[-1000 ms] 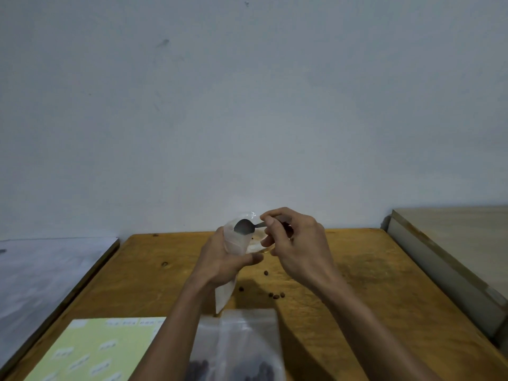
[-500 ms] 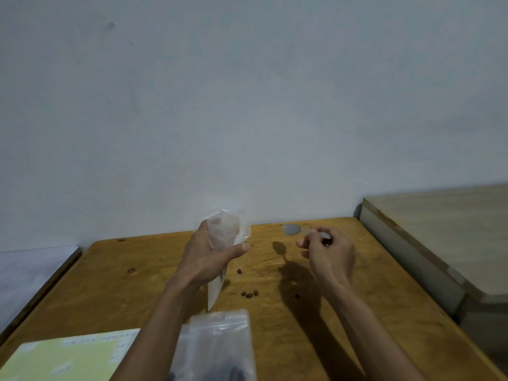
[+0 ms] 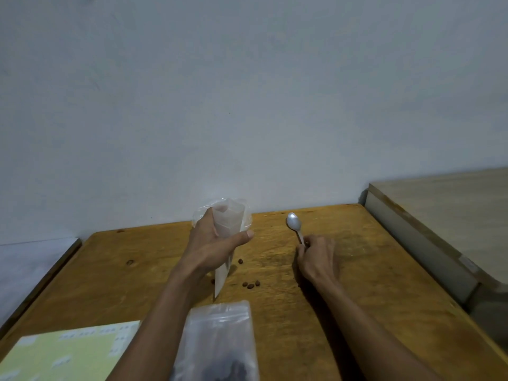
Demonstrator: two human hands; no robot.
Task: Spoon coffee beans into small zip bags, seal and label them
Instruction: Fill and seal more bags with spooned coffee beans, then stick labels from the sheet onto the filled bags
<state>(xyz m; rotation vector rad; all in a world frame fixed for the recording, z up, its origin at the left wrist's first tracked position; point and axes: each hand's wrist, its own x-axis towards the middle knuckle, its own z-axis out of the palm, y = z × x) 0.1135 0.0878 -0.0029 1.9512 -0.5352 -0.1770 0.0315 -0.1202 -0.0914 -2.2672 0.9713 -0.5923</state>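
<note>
My left hand (image 3: 213,247) grips a small clear zip bag (image 3: 229,220) upright above the wooden table (image 3: 357,284), its mouth open at the top and its lower corner hanging down. My right hand (image 3: 316,255) rests low on the table at the right, fingers closed on the handle of a silver spoon (image 3: 294,223) whose empty bowl lies on the wood, pointing away from me. A larger clear bag of coffee beans (image 3: 220,342) lies flat near the front edge between my forearms. A few loose beans (image 3: 250,285) are scattered on the wood between my hands.
A pale green label sheet (image 3: 63,353) with white stickers lies at the front left. A grey surface (image 3: 24,270) adjoins the table on the left, and a light wooden counter (image 3: 439,215) stands higher on the right. A plain wall rises right behind the table.
My right hand drew the spoon out of the small bag's mouth, swung right and lowered it onto the table. My left hand kept holding the bag upright.
</note>
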